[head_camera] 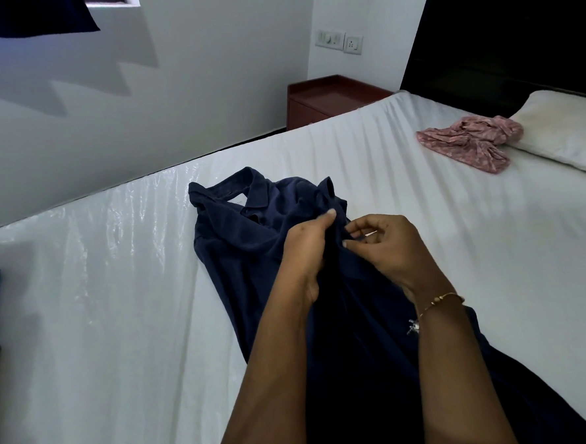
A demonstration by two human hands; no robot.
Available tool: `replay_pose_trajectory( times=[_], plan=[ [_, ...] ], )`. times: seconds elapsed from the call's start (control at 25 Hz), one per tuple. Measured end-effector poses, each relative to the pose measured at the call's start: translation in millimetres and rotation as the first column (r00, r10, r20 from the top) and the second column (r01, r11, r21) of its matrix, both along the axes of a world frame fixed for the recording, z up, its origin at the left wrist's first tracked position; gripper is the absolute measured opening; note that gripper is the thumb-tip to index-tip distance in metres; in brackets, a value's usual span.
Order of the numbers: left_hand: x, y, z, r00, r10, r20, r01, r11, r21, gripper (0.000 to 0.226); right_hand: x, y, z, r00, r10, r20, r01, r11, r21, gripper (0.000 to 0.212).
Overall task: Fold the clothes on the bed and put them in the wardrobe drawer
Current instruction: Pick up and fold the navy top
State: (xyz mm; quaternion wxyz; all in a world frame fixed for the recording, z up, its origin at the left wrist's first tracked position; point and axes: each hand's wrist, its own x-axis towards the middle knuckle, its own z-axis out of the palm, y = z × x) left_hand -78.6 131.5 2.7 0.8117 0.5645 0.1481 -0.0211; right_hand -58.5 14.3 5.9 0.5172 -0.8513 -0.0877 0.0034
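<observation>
Closest to the camera, two bare forearms reach forward over a navy polo shirt (252,245) that lies spread lengthwise on the white sheet of the bed (118,301), its collar pointing away from the person and its lower part running out of view at the bottom edge. A thin gold bracelet (440,301) circles the right wrist, and a small pale emblem on the shirt shows just beside it. The left hand (307,248) is closed around a raised fold of the shirt's fabric near the upper chest, thumb pressed on top. The right hand (389,246) meets it from the other side, its fingertips pinched on the same bunched fabric, so both hands are touching the shirt and nearly touching each other. Beyond them the collar lies open with a white label visible inside the neck. Farther up the bed, well apart from the shirt, a crumpled pink patterned garment (468,142) rests against a white pillow (560,126). Behind the pillow stands a dark headboard (499,30), and a reddish-brown bedside table (328,97) sits in the corner beneath wall switches (339,41).
</observation>
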Motion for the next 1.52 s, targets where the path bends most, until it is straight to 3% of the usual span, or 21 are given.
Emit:
replay_pose_trajectory(
  times=[0.12,0.28,0.4,0.52,0.6,0.68,0.76,0.84,0.96,1.08,1.12,1.2,1.32,1.4,1.52],
  plan=[
    [1.9,1.9,-1.7,1.0,0.008,0.02,-0.009,0.999,0.039,0.02,0.8,1.3,-2.0,0.999,-0.027,0.034,0.028,0.998,-0.048,0.03],
    [3.2,-0.7,-6.1,0.999,0.014,0.032,-0.015,0.999,0.047,0.021,3.3,6.7,-4.4,0.969,-0.142,0.202,0.165,0.981,-0.101,0.014],
    [5.2,-3.9,-9.4,0.997,0.073,0.039,-0.079,0.984,0.162,0.019,10.7,3.9,-3.9,0.942,-0.219,0.256,0.247,0.965,-0.085,0.015],
    [5.6,-5.3,-11.9,0.976,0.151,0.16,-0.201,0.907,0.37,0.018,20.0,0.5,3.9,0.807,-0.402,0.434,0.468,0.882,-0.053,0.017],
    [4.2,-5.8,-13.4,0.943,0.123,0.308,-0.279,0.798,0.535,0.035,26.2,-0.1,13.8,0.706,-0.505,0.496,0.561,0.827,0.041,0.018],
    [3.5,-7.8,-11.9,0.907,0.052,0.419,-0.309,0.757,0.575,0.041,33.8,-2.2,23.1,0.661,-0.542,0.519,0.588,0.804,0.09,0.014],
    [3.1,-9.9,-10.4,0.867,-0.055,0.494,-0.264,0.792,0.55,0.033,40.1,-5.5,30.4,0.704,-0.454,0.547,0.533,0.846,0.017,0.012],
    [2.2,-12.0,-10.0,0.825,-0.177,0.536,-0.208,0.787,0.58,0.015,41.4,-5.3,35.3,0.826,-0.266,0.497,0.379,0.914,-0.142,0.009],
    [6.9,-15.2,-19.4,0.844,-0.335,0.418,-0.119,0.644,0.756,0.031,36.6,-2.1,33.4,0.893,-0.129,0.431,0.239,0.947,-0.212,0.009],
    [8.8,-18.8,-27.7,0.933,-0.353,0.061,0.065,0.333,0.941,0.03,31.6,2.8,22.8,0.912,-0.08,0.402,0.172,0.965,-0.199,0.012],
    [8.8,-18.3,-30.6,0.954,-0.298,-0.02,0.11,0.288,0.951,0.031,29.9,5.1,17.4,0.922,-0.054,0.384,0.14,0.97,-0.201,0.014],
    [7.5,-17.7,-30.3,0.987,-0.144,-0.074,0.12,0.343,0.932,0.03,24.7,10.5,6.6,0.939,0.005,0.343,0.072,0.975,-0.211,0.017],
    [6.3,-20.3,-19.7,1.0,0.021,0.014,-0.022,0.439,0.898,0.032,19.6,16.0,-2.8,0.932,-0.006,0.362,0.092,0.971,-0.221,0.025],
    [6.7,-17.5,-16.6,0.998,0.021,0.061,-0.064,0.421,0.905,0.035,20.1,16.2,-1.1,0.887,-0.095,0.452,0.186,0.969,-0.16,0.03],
    [9.5,-8.7,-18.4,0.986,-0.151,-0.07,0.123,0.376,0.919,0.019,22.8,9.1,0.7,0.813,-0.241,0.531,0.317,0.947,-0.056,0.031]
  ],
)
